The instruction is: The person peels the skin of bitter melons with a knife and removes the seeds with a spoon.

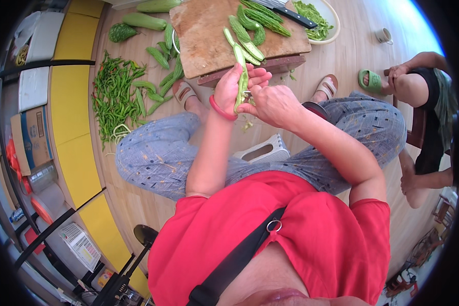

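My left hand (228,87), a red bangle on its wrist, holds a long halved bitter melon (243,79), cut side up, just off the near edge of the wooden chopping board (201,33). The fingers of my right hand (276,104) are pinched at the melon's hollow around a small metal tool (248,94), mostly hidden, its kind unclear. On the board lie a cut bitter melon (252,50), several whole bitter melons (265,21) and a black-handled knife (298,18). Scraps of pith (247,124) lie on the floor below my hands.
A bowl (335,23) of green slices stands right of the board. Left on the floor are chili peppers (112,94), more bitter melons (158,57) and gourds (144,21). A white stool (273,145) is between my legs. Another person's knee (412,89) and a mug (384,35) are at right.
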Demonstrator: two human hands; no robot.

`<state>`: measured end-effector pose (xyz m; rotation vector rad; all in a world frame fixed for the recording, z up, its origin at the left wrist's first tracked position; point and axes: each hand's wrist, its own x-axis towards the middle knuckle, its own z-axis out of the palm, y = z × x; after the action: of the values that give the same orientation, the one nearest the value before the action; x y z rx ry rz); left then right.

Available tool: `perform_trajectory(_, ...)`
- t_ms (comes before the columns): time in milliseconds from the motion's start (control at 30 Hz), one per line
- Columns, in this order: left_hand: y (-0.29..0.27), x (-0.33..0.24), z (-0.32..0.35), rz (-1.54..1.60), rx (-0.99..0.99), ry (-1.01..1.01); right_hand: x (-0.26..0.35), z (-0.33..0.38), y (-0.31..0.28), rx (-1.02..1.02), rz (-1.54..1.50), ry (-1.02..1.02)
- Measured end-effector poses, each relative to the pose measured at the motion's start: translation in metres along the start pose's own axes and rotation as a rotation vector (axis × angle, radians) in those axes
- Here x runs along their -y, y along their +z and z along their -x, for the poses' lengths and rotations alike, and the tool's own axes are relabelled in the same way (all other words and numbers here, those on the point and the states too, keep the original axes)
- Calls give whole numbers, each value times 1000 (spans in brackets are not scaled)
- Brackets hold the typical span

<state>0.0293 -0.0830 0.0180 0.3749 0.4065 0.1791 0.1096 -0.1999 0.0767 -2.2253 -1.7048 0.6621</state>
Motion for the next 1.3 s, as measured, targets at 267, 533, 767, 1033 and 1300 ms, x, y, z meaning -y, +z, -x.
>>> perform_trajectory(267,-7,3,-3,28,-22,-26,4,-1,-10,4,32,-31)
perform_trajectory(533,-11,5,-4,69,-9,-60,-3,-5,-1,-32,85,-76)
perform_trajectory(767,-4,-3,-7,107,-69,-12,14,2,10,-38,17,-54)
perform_trajectory(1033,-2,-19,-4,-28,-49,-15,-4,-5,-8,-185,6,-21)
perform_trajectory(1300,4,-9,-3,-54,41,-6,2,-8,-8,-46,42,-18)
